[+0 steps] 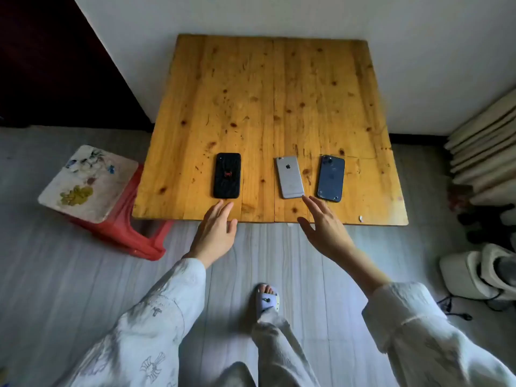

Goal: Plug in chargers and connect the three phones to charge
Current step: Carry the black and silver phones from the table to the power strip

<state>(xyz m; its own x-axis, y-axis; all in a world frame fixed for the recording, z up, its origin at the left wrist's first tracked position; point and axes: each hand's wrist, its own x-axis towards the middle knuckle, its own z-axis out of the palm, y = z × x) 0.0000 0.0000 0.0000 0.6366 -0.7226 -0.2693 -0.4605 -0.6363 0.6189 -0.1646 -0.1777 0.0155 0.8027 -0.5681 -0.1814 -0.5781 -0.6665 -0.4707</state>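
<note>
**Reaching for the phones**

Our left hand [215,233] and right hand [325,227] hover wide, empty, near the table [251,93] edge. Black phone [227,175], silver phone [289,176], blue phone [331,178] lie face-down. No chargers show; we should find those first.

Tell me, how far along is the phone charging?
Barely begun. Done: the black phone, silver phone and blue phone lie face down on the wooden table. In hand: nothing; the left hand and right hand reach forward empty. Left: every charger and cable; none is visible.
</note>
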